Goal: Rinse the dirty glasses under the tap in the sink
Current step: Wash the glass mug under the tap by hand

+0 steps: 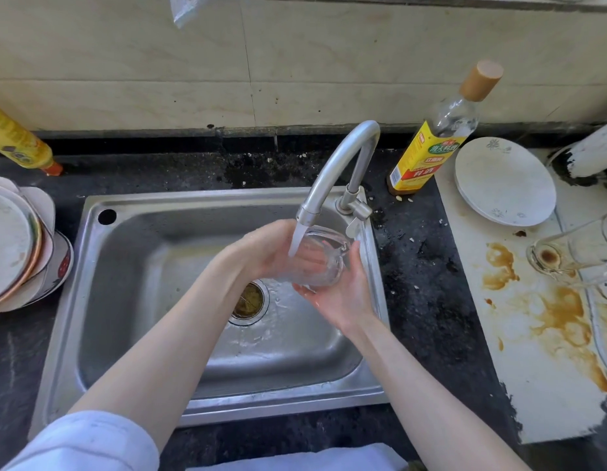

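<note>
A clear drinking glass (324, 263) is held tilted under the running tap (332, 171) over the steel sink (132, 232). Water streams from the spout into it. My left hand (264, 249) is at the glass's left side with fingers reaching inside it. My right hand (342, 294) cups the glass from below and the right, fingers curled round it. More clear glasses (580, 256) lie on a stained white board (533, 334) at the right; one has a brown residue in its base.
A stack of plates (20, 246) sits left of the sink. White plates (504, 181) and a cooking-wine bottle (434, 144) stand at the back right. A yellow bottle (20, 141) lies at the back left. The drain (249, 300) is wet.
</note>
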The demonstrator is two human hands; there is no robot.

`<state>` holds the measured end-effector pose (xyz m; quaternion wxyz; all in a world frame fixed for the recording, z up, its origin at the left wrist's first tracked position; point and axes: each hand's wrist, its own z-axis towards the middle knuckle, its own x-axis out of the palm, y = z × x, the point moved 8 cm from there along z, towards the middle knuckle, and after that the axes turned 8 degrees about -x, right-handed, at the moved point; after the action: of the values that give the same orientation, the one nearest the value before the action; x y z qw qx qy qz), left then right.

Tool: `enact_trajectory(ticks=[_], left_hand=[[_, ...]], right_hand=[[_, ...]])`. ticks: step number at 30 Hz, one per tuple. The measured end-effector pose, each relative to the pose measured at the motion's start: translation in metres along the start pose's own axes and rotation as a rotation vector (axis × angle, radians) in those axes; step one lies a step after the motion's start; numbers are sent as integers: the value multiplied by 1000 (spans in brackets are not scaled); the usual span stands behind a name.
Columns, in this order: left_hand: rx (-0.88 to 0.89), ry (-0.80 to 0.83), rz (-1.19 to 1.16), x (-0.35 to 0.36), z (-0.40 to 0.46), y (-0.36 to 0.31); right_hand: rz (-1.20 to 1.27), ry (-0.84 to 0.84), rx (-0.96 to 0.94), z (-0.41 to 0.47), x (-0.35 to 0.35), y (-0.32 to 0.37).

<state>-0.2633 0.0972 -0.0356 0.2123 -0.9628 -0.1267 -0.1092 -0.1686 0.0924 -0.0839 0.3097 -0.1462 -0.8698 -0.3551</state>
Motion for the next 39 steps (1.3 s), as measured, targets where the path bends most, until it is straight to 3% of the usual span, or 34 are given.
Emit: enact_trajectory(ticks=[5,7,10,12,14,17,21,25,28,30,32,35,39], left_hand=[[-161,182,-92,15,-7,13],[-151,86,-245,12,-8,18],[-181,352,-419,40,-13,12],[-32,319,218,38,-5,16],[33,230,613,38,-12,20],[131,186,815,39,-14,18],[232,45,449,9,-6,0],[181,-25,190,-1,0,-2],[42,157,67,8,0,7],[-8,251,82,16,-3,11],[-14,226,110,20,-4,12],[39,63,179,15,0,8],[144,-116,543,9,2,-2]], right_hand=[[-55,44,15,-6,-2,0],[-71,-35,56,-5,-8,-2],[-149,-143,112,-7,-16,-3],[-234,-195,143,-8,-21,0],[-309,-258,230,-10,-25,0],[-323,-244,322,-9,-23,-3],[-179,-131,184,1,-14,5],[-233,-56,51,4,-8,9],[-297,-97,38,5,-12,6],[-283,-107,59,5,-11,4],[-263,-102,82,5,-7,3],[-244,-132,123,5,-11,2],[-267,-192,212,-1,-20,-3]])
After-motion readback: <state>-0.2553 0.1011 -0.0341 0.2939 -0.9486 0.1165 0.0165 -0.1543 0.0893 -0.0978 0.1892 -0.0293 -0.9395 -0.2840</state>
